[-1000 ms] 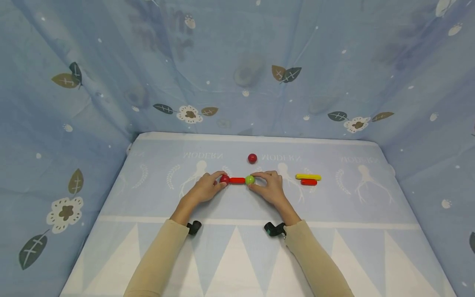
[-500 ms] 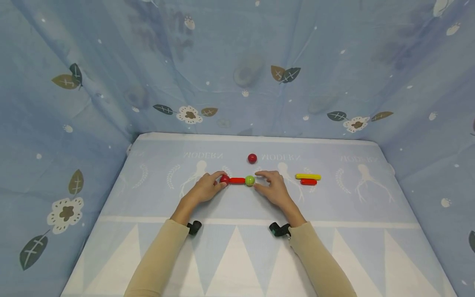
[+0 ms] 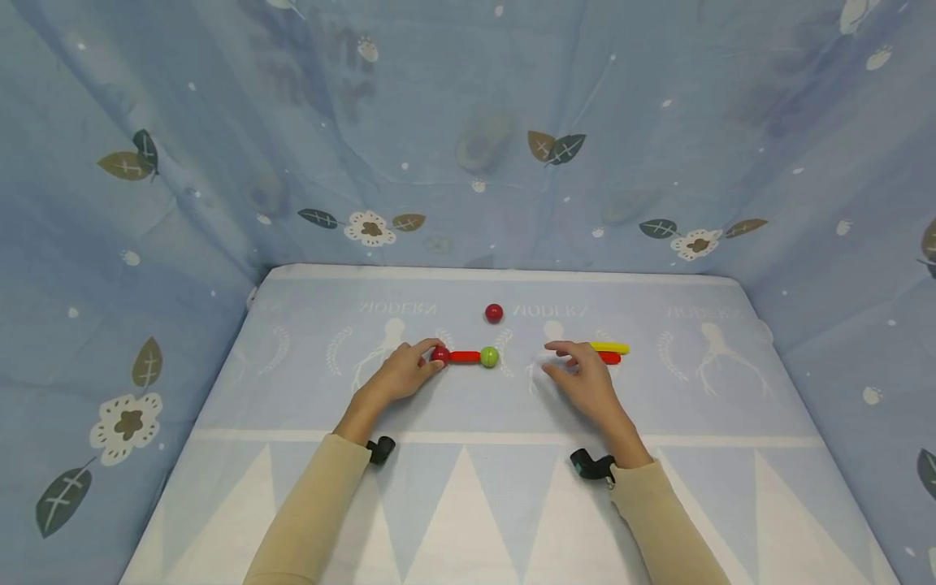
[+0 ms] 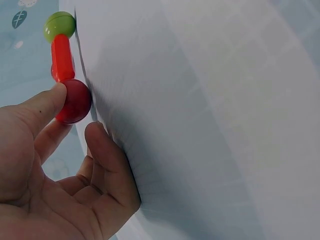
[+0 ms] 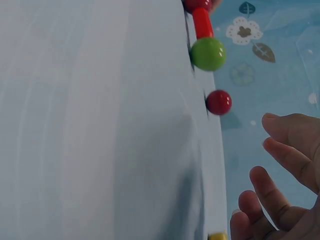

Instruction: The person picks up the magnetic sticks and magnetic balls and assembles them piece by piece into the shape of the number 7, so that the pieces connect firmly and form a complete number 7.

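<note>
My left hand (image 3: pixel 400 372) pinches a dark red ball (image 4: pixel 77 101) between thumb and index finger. A short red rod (image 3: pixel 465 357) joins that ball to a green ball (image 3: pixel 489 357), so the three lie in one row on the table. My right hand (image 3: pixel 591 385) is away from the row, fingers loosely spread and nothing between them. Just beyond it lie a yellow rod (image 3: pixel 611 348) and a second red rod (image 3: pixel 611 358), side by side and partly hidden by the hand in the head view.
A loose dark red ball (image 3: pixel 494 314) sits farther back, also visible as a red ball (image 5: pixel 219 102) in the right wrist view. The table (image 3: pixel 468 414) has a pale patterned cover, and a blue printed curtain (image 3: pixel 468 162) surrounds its back and sides.
My right hand has let go of the green ball and moved right, toward the yellow and red rods. The left hand stays on its red ball, and the joined row has not moved.
</note>
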{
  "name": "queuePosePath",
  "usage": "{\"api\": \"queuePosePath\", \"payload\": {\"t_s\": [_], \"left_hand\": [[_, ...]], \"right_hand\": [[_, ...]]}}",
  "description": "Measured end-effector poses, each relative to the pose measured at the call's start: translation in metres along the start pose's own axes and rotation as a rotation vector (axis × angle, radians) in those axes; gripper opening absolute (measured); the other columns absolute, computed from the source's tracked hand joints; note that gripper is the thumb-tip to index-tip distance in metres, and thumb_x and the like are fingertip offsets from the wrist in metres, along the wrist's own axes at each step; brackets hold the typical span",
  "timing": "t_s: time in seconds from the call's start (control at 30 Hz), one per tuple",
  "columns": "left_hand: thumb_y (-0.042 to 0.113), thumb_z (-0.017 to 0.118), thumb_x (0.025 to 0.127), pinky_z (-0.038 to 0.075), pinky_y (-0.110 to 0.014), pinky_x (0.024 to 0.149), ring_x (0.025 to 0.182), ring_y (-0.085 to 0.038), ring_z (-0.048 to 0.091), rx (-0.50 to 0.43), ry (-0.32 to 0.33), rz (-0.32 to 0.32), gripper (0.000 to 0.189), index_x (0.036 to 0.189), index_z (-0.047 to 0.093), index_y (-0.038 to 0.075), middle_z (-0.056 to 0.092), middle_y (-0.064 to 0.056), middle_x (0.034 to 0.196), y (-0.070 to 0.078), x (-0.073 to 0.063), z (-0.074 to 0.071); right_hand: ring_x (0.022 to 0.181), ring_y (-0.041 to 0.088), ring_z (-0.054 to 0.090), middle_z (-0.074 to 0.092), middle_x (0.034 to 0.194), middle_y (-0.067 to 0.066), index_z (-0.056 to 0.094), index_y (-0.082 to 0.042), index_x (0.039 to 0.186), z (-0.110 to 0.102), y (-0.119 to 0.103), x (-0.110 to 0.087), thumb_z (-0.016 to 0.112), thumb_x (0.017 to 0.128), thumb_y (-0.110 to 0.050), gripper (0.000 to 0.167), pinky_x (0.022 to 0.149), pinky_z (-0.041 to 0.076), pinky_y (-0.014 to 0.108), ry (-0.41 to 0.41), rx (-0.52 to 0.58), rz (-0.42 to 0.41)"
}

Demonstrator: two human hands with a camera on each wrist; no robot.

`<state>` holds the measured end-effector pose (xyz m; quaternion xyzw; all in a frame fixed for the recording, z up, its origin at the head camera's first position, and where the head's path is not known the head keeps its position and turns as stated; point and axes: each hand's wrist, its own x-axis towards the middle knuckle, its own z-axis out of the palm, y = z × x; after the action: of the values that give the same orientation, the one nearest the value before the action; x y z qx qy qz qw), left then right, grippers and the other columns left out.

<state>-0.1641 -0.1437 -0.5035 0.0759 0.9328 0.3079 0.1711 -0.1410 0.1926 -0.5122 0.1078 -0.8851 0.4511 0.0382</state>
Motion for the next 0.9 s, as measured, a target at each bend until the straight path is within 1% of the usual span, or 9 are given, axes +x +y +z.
{"api": "queuePosePath", "payload": {"t_s": [0.13, 0.3, 0.5, 0.63, 0.77, 0.87, 0.9], "left_hand": [[0.034, 0.063, 0.100, 0.040, -0.036, 0.065, 0.084, -0.024, 0.048, -0.005, 0.000, -0.001, 0.042, 0.140, 0.055, 0.023, 0.051, -0.008, 0.089, 0.000, 0.000, 0.000], [0.033, 0.063, 0.100, 0.041, -0.035, 0.065, 0.084, -0.024, 0.049, -0.013, -0.004, -0.004, 0.042, 0.139, 0.055, 0.024, 0.051, -0.008, 0.090, -0.001, 0.000, 0.001], [0.033, 0.063, 0.100, 0.041, -0.036, 0.066, 0.084, -0.024, 0.049, -0.011, -0.002, 0.001, 0.042, 0.140, 0.055, 0.024, 0.051, -0.008, 0.090, -0.001, 0.000, 0.000], [0.033, 0.063, 0.100, 0.040, -0.036, 0.066, 0.083, -0.024, 0.049, -0.008, -0.005, 0.003, 0.042, 0.140, 0.055, 0.023, 0.052, -0.008, 0.089, 0.000, 0.000, 0.000], [0.033, 0.063, 0.100, 0.041, -0.036, 0.066, 0.083, -0.024, 0.049, -0.008, -0.006, 0.001, 0.042, 0.140, 0.054, 0.024, 0.051, -0.008, 0.090, 0.000, 0.000, 0.000], [0.033, 0.063, 0.100, 0.041, -0.035, 0.066, 0.083, -0.023, 0.049, -0.009, -0.007, 0.004, 0.042, 0.140, 0.054, 0.023, 0.051, -0.008, 0.090, 0.000, 0.000, 0.000], [0.033, 0.063, 0.100, 0.041, -0.035, 0.066, 0.083, -0.023, 0.049, -0.009, -0.006, 0.006, 0.042, 0.140, 0.054, 0.023, 0.052, -0.008, 0.090, 0.000, -0.001, -0.001]], "right_hand": [[0.091, 0.031, 0.056, 0.064, 0.112, 0.019, 0.069, -0.007, 0.122, -0.015, 0.006, -0.006, 0.077, 0.089, -0.009, 0.034, 0.082, 0.047, 0.047, 0.035, -0.023, -0.014], [0.094, 0.033, 0.056, 0.065, 0.108, 0.020, 0.070, -0.004, 0.120, -0.033, 0.019, -0.011, 0.076, 0.089, -0.007, 0.032, 0.078, 0.044, 0.047, 0.083, -0.065, -0.036], [0.100, 0.033, 0.054, 0.068, 0.106, 0.019, 0.070, -0.002, 0.119, -0.051, 0.036, -0.013, 0.076, 0.089, -0.005, 0.030, 0.080, 0.043, 0.047, 0.126, -0.103, -0.021], [0.103, 0.036, 0.053, 0.067, 0.108, 0.020, 0.072, 0.000, 0.116, -0.059, 0.046, -0.013, 0.076, 0.089, -0.004, 0.028, 0.083, 0.044, 0.050, 0.142, -0.114, -0.001], [0.104, 0.038, 0.053, 0.066, 0.109, 0.023, 0.072, 0.001, 0.115, -0.064, 0.053, -0.012, 0.075, 0.088, -0.002, 0.027, 0.085, 0.045, 0.052, 0.142, -0.126, 0.012], [0.103, 0.039, 0.053, 0.066, 0.109, 0.024, 0.072, 0.002, 0.114, -0.065, 0.057, -0.011, 0.075, 0.088, -0.001, 0.027, 0.084, 0.044, 0.052, 0.138, -0.143, 0.017], [0.100, 0.038, 0.053, 0.067, 0.109, 0.024, 0.072, 0.002, 0.114, -0.066, 0.058, -0.011, 0.076, 0.088, -0.001, 0.026, 0.082, 0.043, 0.050, 0.137, -0.148, 0.023]]}}
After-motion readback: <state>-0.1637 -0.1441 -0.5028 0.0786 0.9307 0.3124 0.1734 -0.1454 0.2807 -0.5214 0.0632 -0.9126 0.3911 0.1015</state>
